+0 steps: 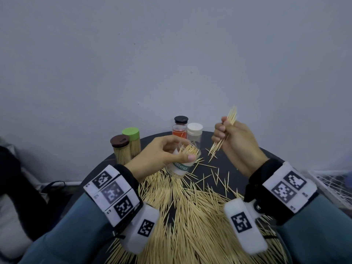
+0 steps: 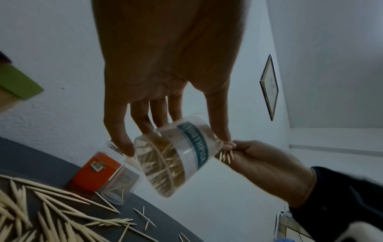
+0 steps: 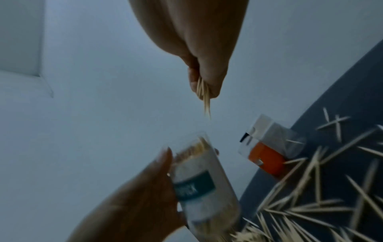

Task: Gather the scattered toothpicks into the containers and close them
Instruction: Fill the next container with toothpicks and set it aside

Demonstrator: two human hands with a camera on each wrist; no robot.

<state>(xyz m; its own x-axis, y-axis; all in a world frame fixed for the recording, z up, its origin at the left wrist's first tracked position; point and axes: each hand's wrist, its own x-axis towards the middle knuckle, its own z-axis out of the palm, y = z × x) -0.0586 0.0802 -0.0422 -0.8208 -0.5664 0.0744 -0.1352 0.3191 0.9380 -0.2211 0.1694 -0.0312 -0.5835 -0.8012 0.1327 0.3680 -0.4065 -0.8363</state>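
My left hand [image 1: 160, 151] grips the open toothpick jar [image 1: 181, 164], tilted to receive. My right hand [image 1: 234, 141] clenches a toothpick bundle [image 1: 231, 119] just right of the jar. Loose toothpicks [image 1: 190, 206] cover the tabletop [image 1: 238, 161] beneath.

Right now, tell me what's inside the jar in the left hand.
The clear jar in the left hand holds loose toothpicks, seen through its base. The label band and fingers hide how full it is.
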